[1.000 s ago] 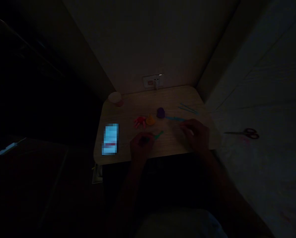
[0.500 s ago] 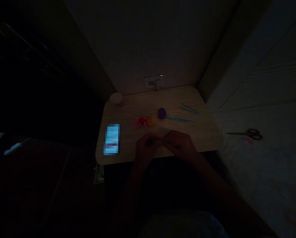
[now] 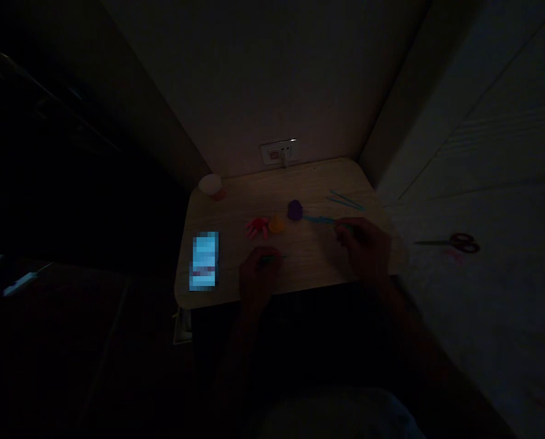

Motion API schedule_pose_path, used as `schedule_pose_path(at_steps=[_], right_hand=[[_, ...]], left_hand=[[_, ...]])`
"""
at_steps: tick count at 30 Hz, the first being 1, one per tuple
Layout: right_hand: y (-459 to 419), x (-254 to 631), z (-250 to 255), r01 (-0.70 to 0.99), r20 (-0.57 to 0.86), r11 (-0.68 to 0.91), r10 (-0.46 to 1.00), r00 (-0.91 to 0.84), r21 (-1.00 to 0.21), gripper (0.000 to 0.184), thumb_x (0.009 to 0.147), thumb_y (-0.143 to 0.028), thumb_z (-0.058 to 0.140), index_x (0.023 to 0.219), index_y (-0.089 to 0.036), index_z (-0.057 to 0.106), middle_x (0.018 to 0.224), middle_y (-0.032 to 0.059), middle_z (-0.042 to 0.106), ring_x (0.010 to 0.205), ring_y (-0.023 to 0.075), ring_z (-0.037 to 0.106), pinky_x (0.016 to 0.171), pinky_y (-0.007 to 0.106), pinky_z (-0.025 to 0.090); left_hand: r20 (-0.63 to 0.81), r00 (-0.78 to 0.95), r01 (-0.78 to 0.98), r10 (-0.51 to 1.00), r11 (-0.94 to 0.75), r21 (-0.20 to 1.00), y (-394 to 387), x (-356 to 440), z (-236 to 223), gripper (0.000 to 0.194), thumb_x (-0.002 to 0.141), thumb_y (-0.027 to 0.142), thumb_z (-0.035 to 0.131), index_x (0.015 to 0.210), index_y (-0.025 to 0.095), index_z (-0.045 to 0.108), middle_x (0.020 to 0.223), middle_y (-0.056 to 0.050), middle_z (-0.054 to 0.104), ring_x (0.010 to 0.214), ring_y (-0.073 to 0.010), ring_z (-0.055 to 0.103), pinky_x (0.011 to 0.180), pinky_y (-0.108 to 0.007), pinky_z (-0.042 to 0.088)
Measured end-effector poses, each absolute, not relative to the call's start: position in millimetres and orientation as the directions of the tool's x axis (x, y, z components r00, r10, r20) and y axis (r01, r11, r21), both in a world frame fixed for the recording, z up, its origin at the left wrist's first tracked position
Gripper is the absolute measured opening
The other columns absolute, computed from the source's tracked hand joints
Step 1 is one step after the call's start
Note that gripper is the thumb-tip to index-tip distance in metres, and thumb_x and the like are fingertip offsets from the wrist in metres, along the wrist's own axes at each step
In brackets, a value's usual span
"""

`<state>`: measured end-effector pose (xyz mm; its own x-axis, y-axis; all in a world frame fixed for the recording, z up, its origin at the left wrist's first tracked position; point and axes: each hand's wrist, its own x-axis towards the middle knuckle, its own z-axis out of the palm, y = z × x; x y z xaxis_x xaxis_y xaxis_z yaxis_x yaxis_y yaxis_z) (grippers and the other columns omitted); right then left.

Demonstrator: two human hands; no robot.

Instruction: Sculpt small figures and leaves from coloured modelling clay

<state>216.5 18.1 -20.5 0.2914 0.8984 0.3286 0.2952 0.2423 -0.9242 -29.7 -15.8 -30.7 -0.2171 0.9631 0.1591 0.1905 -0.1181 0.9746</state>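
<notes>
The light is dim. My left hand (image 3: 256, 274) is closed near the table's front edge, pinching a thin green piece (image 3: 269, 259) that pokes out to the right. My right hand (image 3: 367, 250) is over the table's right side, fingers pinched around another slim green piece (image 3: 349, 227). Its fingertips are beside the right end of the blue strips (image 3: 318, 219). Between and beyond my hands lie a red and pink piece with several leg-like prongs (image 3: 258, 226), a small orange peaked piece (image 3: 276, 224) and a purple rounded lump (image 3: 295, 210).
A phone with a lit screen (image 3: 203, 261) lies on the left of the wooden table (image 3: 236, 210). A cup (image 3: 211, 186) is at the back left corner, with thin blue sticks (image 3: 345, 200) at the back right. Scissors (image 3: 455, 242) lie off to the right. A wall socket (image 3: 279, 152) is behind.
My hands were together at the green piece and have now come apart. My right hand has moved right and away from me, to the blue strips; my left has shifted slightly left.
</notes>
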Motion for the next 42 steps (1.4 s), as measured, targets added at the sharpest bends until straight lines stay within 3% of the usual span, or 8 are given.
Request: schedule_pose_path(at_steps=[6,10,14,19,24,32,35,42], right_hand=[[-2.5,173.5,-36.1,0.042,0.102,0.104,0.994,-0.034,-0.994,0.026,0.094,-0.043,0.068,0.105,-0.022,0.081,0.070,0.0021,0.075,0.051,0.0148,0.062,0.048,0.027,0.050],[-0.4,173.8,-41.6,-0.037,0.082,0.079,0.989,-0.119,-0.996,0.027,0.097,-0.039,0.065,0.112,-0.023,0.079,0.070,0.0018,0.074,0.061,0.0169,0.068,0.062,0.030,0.058],[2.7,175.5,-44.8,-0.115,0.066,0.049,0.986,-0.152,-0.992,0.030,0.096,-0.041,0.067,0.119,-0.023,0.074,0.088,0.0050,0.080,0.074,0.0192,0.074,0.076,0.035,0.062],[-2.4,169.4,-44.5,-0.196,0.017,-0.011,0.990,-0.143,-0.980,0.022,0.092,-0.045,0.073,0.098,-0.024,0.073,0.085,0.0031,0.078,0.074,0.0187,0.073,0.076,0.033,0.061],[-5.9,158.6,-43.1,-0.306,0.010,-0.036,0.989,-0.145,-0.951,0.025,0.091,-0.050,0.074,0.093,-0.026,0.066,0.093,0.0030,0.079,0.077,0.0189,0.074,0.078,0.034,0.060],[11.8,153.8,-57.8,-0.185,0.150,0.126,0.981,-0.121,-0.975,0.018,0.100,-0.042,0.060,0.109,-0.026,0.063,0.104,0.0059,0.076,0.085,0.0200,0.074,0.080,0.036,0.061],[22.0,158.9,-64.4,-0.136,0.185,0.163,0.969,-0.166,-0.977,0.026,0.096,-0.037,0.065,0.121,-0.026,0.063,0.099,0.0053,0.076,0.084,0.0206,0.073,0.079,0.037,0.061],[38.6,164.1,-72.4,-0.111,0.193,0.178,0.972,-0.135,-0.978,0.042,0.087,-0.032,0.076,0.127,-0.027,0.063,0.101,0.0046,0.075,0.085,0.0199,0.072,0.080,0.036,0.060]], left_hand=[[0.394,0.014,0.481,0.919,-0.352,0.803,-6.9,-11.8,-46.0,0.008,0.086,0.013,0.068,0.087,0.021,0.070,0.093,-0.004,0.066,0.091,-0.0202,0.065,0.085,-0.033,0.053],[0.416,0.118,0.591,0.902,-0.400,0.700,-6.3,-13.4,-54.8,0.021,0.087,0.004,0.056,0.093,0.021,0.067,0.101,-0.006,0.063,0.099,-0.0226,0.063,0.093,-0.038,0.053],[0.416,0.196,0.704,0.888,-0.423,0.571,-11.4,-14.5,-56.5,0.025,0.086,0.003,0.056,0.098,0.021,0.067,0.109,-0.009,0.065,0.108,-0.0277,0.060,0.101,-0.046,0.047],[0.421,0.259,0.756,0.869,-0.454,0.471,-18.9,-13.1,-48.8,0.027,0.083,0.008,0.063,0.105,0.021,0.069,0.120,-0.011,0.068,0.116,-0.0316,0.058,0.106,-0.053,0.040],[0.509,0.189,0.706,0.839,-0.477,0.524,-19.2,-13.2,-45.0,0.023,0.087,0.014,0.059,0.107,0.021,0.067,0.113,-0.009,0.069,0.111,-0.0276,0.060,0.104,-0.048,0.043],[0.564,0.027,0.588,0.825,-0.470,0.658,-3.8,-8.4,-46.9,0.014,0.099,0.023,0.053,0.104,0.022,0.065,0.106,-0.007,0.070,0.106,-0.0245,0.064,0.100,-0.042,0.049],[0.541,-0.002,0.526,0.841,-0.459,0.716,6.9,-4.5,-47.5,0.020,0.103,0.021,0.047,0.106,0.021,0.067,0.105,-0.007,0.073,0.102,-0.0221,0.067,0.096,-0.039,0.051],[0.471,0.015,0.389,0.882,-0.439,0.810,20.8,-3.7,-53.6,0.010,0.095,0.024,0.067,0.098,0.021,0.076,0.097,-0.005,0.076,0.095,-0.0208,0.070,0.090,-0.035,0.054]])
